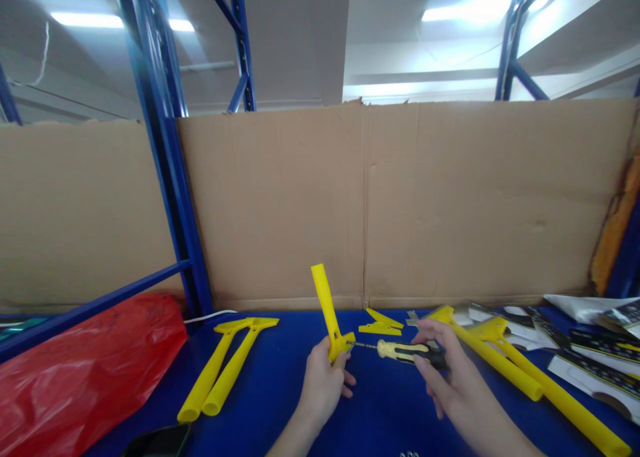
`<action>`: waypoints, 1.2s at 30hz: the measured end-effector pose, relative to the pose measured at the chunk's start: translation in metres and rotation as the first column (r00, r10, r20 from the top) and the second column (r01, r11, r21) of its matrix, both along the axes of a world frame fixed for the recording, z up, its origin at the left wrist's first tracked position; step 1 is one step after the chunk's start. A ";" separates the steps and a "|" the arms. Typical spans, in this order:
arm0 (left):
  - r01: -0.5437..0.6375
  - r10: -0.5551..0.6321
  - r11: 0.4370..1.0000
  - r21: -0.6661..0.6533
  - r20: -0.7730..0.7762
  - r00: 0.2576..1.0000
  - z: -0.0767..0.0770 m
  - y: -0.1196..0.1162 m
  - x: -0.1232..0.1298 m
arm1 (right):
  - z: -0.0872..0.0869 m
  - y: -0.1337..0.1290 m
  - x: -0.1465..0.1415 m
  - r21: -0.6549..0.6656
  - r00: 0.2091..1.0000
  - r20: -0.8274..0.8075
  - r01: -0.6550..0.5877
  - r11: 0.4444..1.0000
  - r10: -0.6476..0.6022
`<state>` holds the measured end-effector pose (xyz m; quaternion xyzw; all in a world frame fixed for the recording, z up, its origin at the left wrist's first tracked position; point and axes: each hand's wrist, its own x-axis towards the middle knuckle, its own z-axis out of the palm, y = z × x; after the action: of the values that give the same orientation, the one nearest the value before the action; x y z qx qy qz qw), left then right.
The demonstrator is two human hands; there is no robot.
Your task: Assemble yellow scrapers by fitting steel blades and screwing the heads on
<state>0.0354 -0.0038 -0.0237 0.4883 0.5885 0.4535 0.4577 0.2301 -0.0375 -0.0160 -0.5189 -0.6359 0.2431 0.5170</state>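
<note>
My left hand [324,380] is closed around the head end of a yellow plastic handle [326,303], whose round shaft points up and leans slightly left. A screwdriver [400,351] with a cream-and-black grip lies level, its tip at the yellow head, just above my left fingers. My right hand [450,370] holds the rear of that grip between thumb and fingers. Whether the tip sits in a screw is too small to tell. Behind the screwdriver lie small flat yellow pieces [381,323] and a small grey metal piece [412,318].
Two yellow handles [233,370] lie at left, more [545,383] at right. A red plastic bag [95,370] and dark phone [159,439] are on the left. Printed cards [595,377] lie far right; small metal parts [409,453] are at the front edge. Cardboard [290,203] stands behind.
</note>
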 end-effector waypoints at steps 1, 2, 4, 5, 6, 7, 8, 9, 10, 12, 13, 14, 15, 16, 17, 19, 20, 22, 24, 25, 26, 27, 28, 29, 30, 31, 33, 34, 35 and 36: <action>-0.003 0.003 1.000 0.000 -0.001 1.000 0.000 0.000 0.000 | 0.001 0.000 0.000 -0.039 1.000 -0.013 -0.028 0.999 0.027; -0.001 0.001 1.000 0.001 -0.003 1.000 -0.001 0.000 0.000 | 0.002 0.000 -0.001 -0.066 0.999 -0.007 -0.053 0.996 0.052; 0.014 -0.013 1.000 0.014 -0.015 1.000 -0.003 0.000 0.000 | 0.006 0.000 0.000 -0.069 0.997 0.056 -0.055 0.996 0.058; 0.020 -0.020 1.000 0.022 -0.022 1.000 -0.003 0.000 0.000 | 0.008 -0.001 0.000 -0.054 0.994 0.100 -0.045 0.997 0.051; 0.025 -0.024 0.999 0.028 -0.028 0.999 -0.004 0.000 0.000 | 0.009 -0.001 0.001 -0.036 0.989 0.140 -0.033 0.999 0.038; 0.028 -0.027 0.999 0.031 -0.031 0.999 -0.004 0.000 0.000 | 0.010 -0.002 0.001 -0.014 0.985 0.171 -0.015 1.000 0.017; 0.027 -0.026 0.999 0.031 -0.032 0.999 -0.004 0.000 0.000 | 0.010 -0.003 0.002 0.016 0.981 0.193 0.007 1.000 -0.010; 0.024 -0.024 0.999 0.027 -0.031 0.999 -0.004 0.000 0.000 | 0.010 -0.004 0.003 0.054 0.977 0.212 0.023 0.998 -0.034; 0.023 -0.022 1.000 0.020 -0.028 0.999 -0.004 0.000 0.000 | 0.009 -0.005 0.003 0.097 0.972 0.229 0.030 0.995 -0.052; 0.017 -0.017 1.000 0.009 -0.026 1.000 -0.002 -0.001 0.000 | 0.007 -0.006 0.004 0.147 0.968 0.248 0.008 0.989 -0.045; 0.015 -0.015 1.000 0.006 -0.028 0.999 -0.001 -0.001 0.000 | 0.007 -0.006 0.003 0.132 0.970 0.241 -0.012 0.991 -0.020; 0.012 -0.012 1.000 0.002 -0.031 0.999 -0.001 -0.001 0.000 | 0.007 -0.007 0.003 0.095 0.976 0.218 -0.033 0.995 0.011; 0.010 -0.010 1.000 0.001 -0.033 0.999 0.000 -0.001 0.000 | 0.008 -0.007 0.003 0.046 0.981 0.188 -0.051 0.998 0.042; 0.009 -0.009 1.000 0.001 -0.034 0.999 0.000 -0.001 0.000 | 0.009 -0.007 0.002 0.000 0.985 0.160 -0.063 0.998 0.062; 0.009 -0.009 1.000 0.002 -0.034 0.999 -0.001 -0.001 0.000 | 0.010 -0.007 0.001 -0.032 0.987 0.146 -0.069 0.997 0.073; 0.012 -0.011 1.000 0.015 -0.038 0.999 -0.002 -0.001 0.000 | 0.014 -0.006 0.000 -0.054 0.984 0.159 -0.068 0.996 0.076; 0.013 -0.012 1.000 0.024 -0.041 0.999 -0.003 -0.001 0.000 | 0.016 -0.006 0.000 -0.061 0.982 0.172 -0.062 0.996 0.072; 0.010 -0.008 0.999 0.040 -0.050 0.999 -0.005 0.000 0.000 | 0.017 -0.006 0.001 -0.078 0.981 0.179 -0.055 0.995 0.068; 0.006 -0.004 0.999 0.040 -0.048 0.999 -0.006 0.001 0.000 | 0.016 -0.007 0.002 -0.071 0.982 0.174 -0.058 0.996 0.069; 0.006 -0.005 0.999 0.036 -0.045 0.999 -0.005 0.001 -0.001 | 0.015 -0.007 0.003 -0.057 0.982 0.172 -0.069 0.996 0.078; 0.008 -0.007 0.999 0.034 -0.042 0.999 -0.005 0.001 -0.001 | 0.013 -0.007 0.003 -0.042 0.982 0.168 -0.083 0.996 0.089; 0.009 -0.008 0.999 0.031 -0.041 0.999 -0.004 0.001 0.000 | 0.012 -0.007 0.004 -0.035 0.981 0.164 -0.100 0.994 0.104; 0.010 -0.009 1.000 0.030 -0.042 0.999 -0.004 0.001 0.000 | 0.011 -0.007 0.004 -0.033 0.980 0.162 -0.115 0.993 0.119; 0.011 -0.010 0.999 0.030 -0.045 0.999 -0.003 0.000 0.000 | 0.011 -0.006 0.005 -0.038 0.977 0.168 -0.126 0.991 0.130; 0.012 -0.010 0.999 0.031 -0.048 0.999 -0.003 0.000 0.000 | 0.011 -0.006 0.005 -0.047 0.975 0.182 -0.124 0.991 0.130; 0.011 -0.009 0.999 0.031 -0.052 0.999 -0.004 0.000 0.000 | 0.012 -0.005 0.005 -0.059 0.972 0.203 -0.109 0.992 0.119; 0.012 -0.009 0.999 0.041 -0.059 0.998 -0.005 0.000 0.000 | 0.015 -0.005 0.004 -0.084 0.961 0.259 -0.073 0.994 0.093; 0.013 -0.010 0.999 0.047 -0.060 0.998 -0.006 0.000 0.000 | 0.016 -0.005 0.004 -0.090 0.956 0.282 -0.055 0.994 0.078; 0.013 -0.010 0.999 0.050 -0.061 0.998 -0.007 0.000 0.000 | 0.017 -0.005 0.003 -0.085 0.952 0.300 -0.041 0.996 0.065; 0.012 -0.009 0.999 0.053 -0.060 0.998 -0.007 0.001 0.000 | 0.018 -0.005 0.003 -0.068 0.948 0.313 -0.033 0.997 0.053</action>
<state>0.0354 -0.0033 -0.0306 0.5168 0.5871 0.4517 0.4292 0.2334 -0.0427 0.0016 -0.5527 -0.7135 0.1879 0.3875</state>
